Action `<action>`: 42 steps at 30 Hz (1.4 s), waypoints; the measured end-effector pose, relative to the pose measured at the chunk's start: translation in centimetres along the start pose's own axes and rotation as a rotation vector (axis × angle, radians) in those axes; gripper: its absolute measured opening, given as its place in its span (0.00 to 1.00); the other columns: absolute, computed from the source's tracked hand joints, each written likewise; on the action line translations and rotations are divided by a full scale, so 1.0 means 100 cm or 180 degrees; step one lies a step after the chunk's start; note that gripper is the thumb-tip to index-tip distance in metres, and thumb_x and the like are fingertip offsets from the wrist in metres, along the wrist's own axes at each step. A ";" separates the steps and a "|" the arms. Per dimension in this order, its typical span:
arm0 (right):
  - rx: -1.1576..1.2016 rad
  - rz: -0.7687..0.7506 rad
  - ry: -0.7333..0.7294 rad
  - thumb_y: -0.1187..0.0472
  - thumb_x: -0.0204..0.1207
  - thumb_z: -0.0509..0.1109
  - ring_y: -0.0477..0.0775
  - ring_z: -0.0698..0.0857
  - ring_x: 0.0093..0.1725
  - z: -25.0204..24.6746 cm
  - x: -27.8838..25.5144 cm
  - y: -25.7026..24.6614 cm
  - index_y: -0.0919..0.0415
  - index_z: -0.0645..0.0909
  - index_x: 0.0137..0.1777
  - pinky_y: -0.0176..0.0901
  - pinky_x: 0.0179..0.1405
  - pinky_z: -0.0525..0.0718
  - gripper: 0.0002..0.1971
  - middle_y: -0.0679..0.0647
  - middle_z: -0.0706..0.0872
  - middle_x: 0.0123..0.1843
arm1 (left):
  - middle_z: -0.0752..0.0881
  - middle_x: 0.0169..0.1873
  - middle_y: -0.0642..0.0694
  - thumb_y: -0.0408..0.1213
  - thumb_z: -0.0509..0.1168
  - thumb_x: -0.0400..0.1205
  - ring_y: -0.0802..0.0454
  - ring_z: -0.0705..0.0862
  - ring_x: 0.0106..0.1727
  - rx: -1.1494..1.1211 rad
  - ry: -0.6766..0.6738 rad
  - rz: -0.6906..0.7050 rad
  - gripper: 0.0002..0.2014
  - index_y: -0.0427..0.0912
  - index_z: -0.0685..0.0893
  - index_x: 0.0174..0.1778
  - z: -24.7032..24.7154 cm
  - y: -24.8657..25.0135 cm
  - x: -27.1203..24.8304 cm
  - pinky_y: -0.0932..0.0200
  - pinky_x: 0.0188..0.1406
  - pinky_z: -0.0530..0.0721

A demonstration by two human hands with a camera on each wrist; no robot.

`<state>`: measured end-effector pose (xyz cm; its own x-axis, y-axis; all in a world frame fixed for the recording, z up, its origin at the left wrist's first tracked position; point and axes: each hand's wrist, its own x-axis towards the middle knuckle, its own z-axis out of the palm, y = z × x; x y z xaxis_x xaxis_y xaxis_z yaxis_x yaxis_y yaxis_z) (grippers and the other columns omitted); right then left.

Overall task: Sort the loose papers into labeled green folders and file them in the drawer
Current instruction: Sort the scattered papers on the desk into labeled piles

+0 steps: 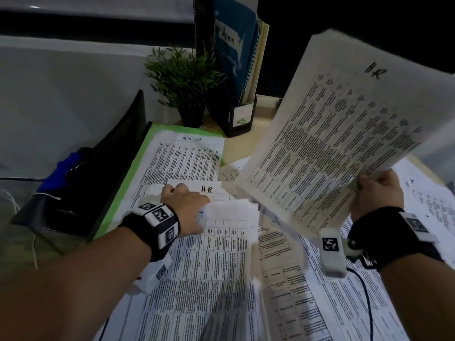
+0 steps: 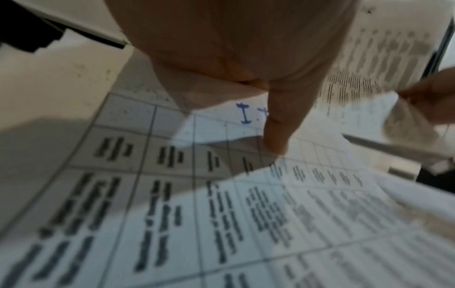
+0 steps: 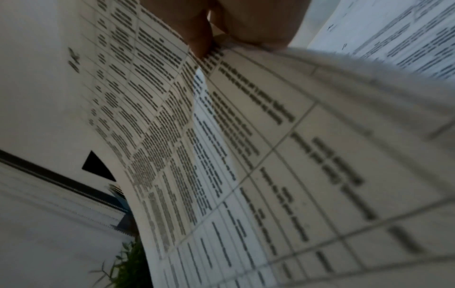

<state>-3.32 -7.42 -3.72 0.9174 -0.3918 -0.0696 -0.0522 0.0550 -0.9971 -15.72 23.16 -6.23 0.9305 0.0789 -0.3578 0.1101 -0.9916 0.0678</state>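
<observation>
My right hand (image 1: 376, 190) grips a stack of printed sheets marked "H.R" (image 1: 332, 134) by its lower corner and holds it tilted above the desk. In the right wrist view my fingers (image 3: 199, 39) pinch that stack (image 3: 270, 155). My left hand (image 1: 187, 200) is curled at the top edge of a sheet marked "I.T." (image 1: 221, 254), whose margin is lifted and blurred. In the left wrist view one finger (image 2: 275, 136) presses on this sheet (image 2: 221, 214). An open green folder (image 1: 123, 183) at the left holds a "Task List" sheet (image 1: 192, 156) and a sheet marked "H.R" (image 1: 209, 189).
A potted plant (image 1: 182, 80) and a black file holder (image 1: 241, 119) with a blue "Admin" folder (image 1: 234, 57) stand at the back. A black tray (image 1: 98, 168) lies left of the folder. More loose papers (image 1: 430, 200) cover the desk at the right and front.
</observation>
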 end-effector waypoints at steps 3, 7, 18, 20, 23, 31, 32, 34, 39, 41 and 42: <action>0.0353 -0.0106 0.0179 0.70 0.72 0.63 0.52 0.87 0.53 0.004 0.001 -0.004 0.42 0.83 0.40 0.51 0.55 0.85 0.18 0.42 0.88 0.45 | 0.77 0.46 0.67 0.52 0.63 0.80 0.56 0.70 0.61 -0.0595 0.0103 0.0160 0.11 0.64 0.76 0.59 -0.004 -0.008 -0.012 0.49 0.65 0.58; -0.0098 0.0020 -0.0024 0.71 0.74 0.63 0.51 0.84 0.42 0.025 -0.013 0.006 0.55 0.78 0.46 0.29 0.36 0.85 0.10 0.54 0.85 0.48 | 0.80 0.37 0.65 0.42 0.64 0.82 0.62 0.73 0.48 -0.1039 0.0141 0.0207 0.07 0.63 0.78 0.44 -0.017 -0.013 -0.027 0.57 0.60 0.59; -0.2259 0.0698 -0.1715 0.68 0.81 0.59 0.57 0.84 0.40 0.031 -0.089 0.074 0.62 0.77 0.46 0.48 0.42 0.84 0.06 0.58 0.86 0.42 | 0.79 0.39 0.64 0.42 0.64 0.82 0.73 0.69 0.50 -0.1300 0.0497 0.0388 0.12 0.66 0.77 0.37 -0.038 -0.027 -0.066 0.58 0.59 0.62; -0.2483 0.0696 -0.2044 0.66 0.81 0.59 0.55 0.83 0.39 0.026 -0.103 0.079 0.63 0.75 0.46 0.42 0.38 0.84 0.04 0.57 0.85 0.42 | 0.81 0.39 0.64 0.41 0.66 0.81 0.71 0.72 0.50 -0.1353 0.0527 0.0397 0.14 0.67 0.77 0.35 -0.040 -0.030 -0.069 0.56 0.62 0.66; -0.2576 0.0785 -0.2372 0.63 0.82 0.58 0.46 0.74 0.28 0.019 -0.121 0.090 0.55 0.72 0.42 0.32 0.18 0.70 0.07 0.53 0.81 0.38 | 0.83 0.39 0.65 0.40 0.68 0.79 0.66 0.76 0.50 -0.1386 0.0469 0.0370 0.17 0.73 0.76 0.36 -0.040 -0.031 -0.069 0.53 0.64 0.70; -0.3045 0.0766 -0.2454 0.70 0.77 0.59 0.51 0.79 0.31 0.018 -0.133 0.080 0.53 0.74 0.32 0.36 0.29 0.76 0.14 0.49 0.80 0.31 | 0.84 0.39 0.64 0.41 0.66 0.79 0.66 0.76 0.47 -0.1127 0.0597 0.0127 0.12 0.64 0.76 0.35 -0.031 -0.019 -0.059 0.56 0.59 0.59; -0.3156 0.0774 -0.2583 0.70 0.77 0.60 0.50 0.79 0.32 0.017 -0.133 0.078 0.52 0.74 0.32 0.36 0.31 0.76 0.15 0.48 0.80 0.32 | 0.84 0.38 0.63 0.40 0.65 0.80 0.66 0.77 0.45 -0.1172 0.0603 0.0083 0.12 0.63 0.77 0.35 -0.028 -0.020 -0.056 0.56 0.59 0.59; -0.3353 0.0759 -0.2869 0.68 0.78 0.63 0.46 0.79 0.31 0.017 -0.133 0.074 0.51 0.73 0.32 0.34 0.30 0.77 0.15 0.46 0.79 0.32 | 0.84 0.34 0.62 0.39 0.63 0.80 0.68 0.77 0.41 -0.1262 0.0622 -0.0019 0.11 0.62 0.77 0.36 -0.021 -0.024 -0.050 0.55 0.61 0.63; -0.3302 0.0681 -0.2662 0.61 0.73 0.75 0.43 0.82 0.34 0.008 -0.132 0.070 0.52 0.74 0.55 0.30 0.28 0.79 0.15 0.44 0.81 0.41 | 0.83 0.36 0.60 0.40 0.59 0.83 0.59 0.80 0.42 -0.0971 0.0478 -0.0134 0.09 0.62 0.76 0.44 -0.010 -0.025 -0.032 0.53 0.62 0.63; -0.3071 0.0832 -0.2379 0.64 0.71 0.77 0.50 0.84 0.36 0.007 -0.132 0.068 0.51 0.72 0.53 0.39 0.33 0.85 0.17 0.45 0.82 0.41 | 0.84 0.36 0.61 0.41 0.58 0.84 0.59 0.80 0.41 -0.0823 0.0447 -0.0204 0.08 0.61 0.77 0.45 -0.008 -0.026 -0.023 0.51 0.63 0.62; -0.3075 0.0826 -0.2341 0.63 0.70 0.77 0.51 0.84 0.36 0.006 -0.133 0.067 0.50 0.72 0.50 0.40 0.36 0.86 0.16 0.45 0.82 0.40 | 0.84 0.36 0.61 0.41 0.58 0.84 0.60 0.80 0.41 -0.0780 0.0411 -0.0251 0.07 0.61 0.77 0.46 -0.007 -0.025 -0.018 0.50 0.63 0.63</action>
<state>-15.63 -1.33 -9.45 0.8236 0.1546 -0.5456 -0.2480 -0.7670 -0.5917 -17.42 25.58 -5.08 0.9508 0.1827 -0.2504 0.2504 -0.9288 0.2731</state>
